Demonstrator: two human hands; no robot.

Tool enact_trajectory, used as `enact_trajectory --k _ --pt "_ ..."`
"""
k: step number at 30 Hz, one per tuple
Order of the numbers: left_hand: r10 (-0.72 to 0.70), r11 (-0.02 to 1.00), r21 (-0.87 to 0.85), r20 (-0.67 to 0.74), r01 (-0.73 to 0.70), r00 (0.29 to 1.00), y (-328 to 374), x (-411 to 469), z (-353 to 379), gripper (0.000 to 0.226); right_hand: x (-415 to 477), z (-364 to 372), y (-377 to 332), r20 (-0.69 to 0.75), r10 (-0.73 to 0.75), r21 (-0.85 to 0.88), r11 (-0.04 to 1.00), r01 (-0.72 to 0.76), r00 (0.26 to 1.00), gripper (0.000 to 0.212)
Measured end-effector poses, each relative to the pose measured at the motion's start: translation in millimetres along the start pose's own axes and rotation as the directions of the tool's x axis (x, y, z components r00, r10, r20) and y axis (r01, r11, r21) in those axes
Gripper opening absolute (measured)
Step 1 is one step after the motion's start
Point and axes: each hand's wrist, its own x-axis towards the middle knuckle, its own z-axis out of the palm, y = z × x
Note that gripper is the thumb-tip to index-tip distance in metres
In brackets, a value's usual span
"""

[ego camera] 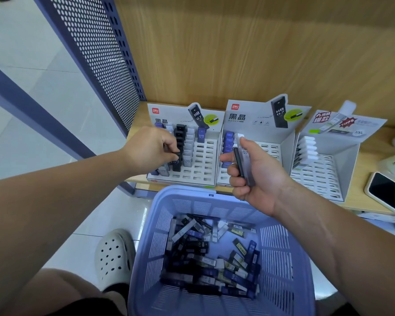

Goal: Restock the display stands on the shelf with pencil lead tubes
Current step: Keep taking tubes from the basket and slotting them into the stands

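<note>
The left hand (151, 149) pinches a black tube (176, 165) in the stand (206, 161). The right hand (258, 176) grips more tubes (245, 166). A basket (169, 195) sits below and a phone (390, 197) lies nearby.

Both forearms are bare up to the frame's edge, with no sleeve over them, and the left hand (151, 149) and right hand (253, 176) are uncovered too. At the lower left, one foot wears an off-white foam clog (114, 254) with round holes punched across its top. A dark band (116, 288) shows behind it at the ankle. Black fabric (78, 307), seemingly shorts, lies along the bottom edge below a bare knee.
</note>
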Motion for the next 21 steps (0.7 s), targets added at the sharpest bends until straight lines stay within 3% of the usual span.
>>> enact_trajectory --k 4,9,17,21 --pt "0.097 0.986 0.140 -0.020 -0.093 0.995 -2.9 -2.4 0.1 0.008 0.1 1.3 1.3 -0.005 -0.019 0.005 1.000 0.019 1.000 0.047" --pt "0.252 0.890 0.394 -0.002 -0.230 0.968 0.1 -6.2 2.7 0.002 -2.3 4.5 0.7 0.013 -0.088 0.060 0.994 0.088 0.996 0.027" --pt "0.175 0.915 0.367 0.020 -0.170 0.984 -0.7 -3.8 -4.7 0.007 -4.6 3.1 1.5 -0.004 -0.111 0.059 0.992 0.111 0.994 0.023" --pt "0.220 0.860 0.455 0.077 -0.231 0.972 -1.6 -2.4 -2.6 0.012 -3.1 1.5 3.6 0.026 -0.098 -0.001 0.995 0.098 0.995 0.016"
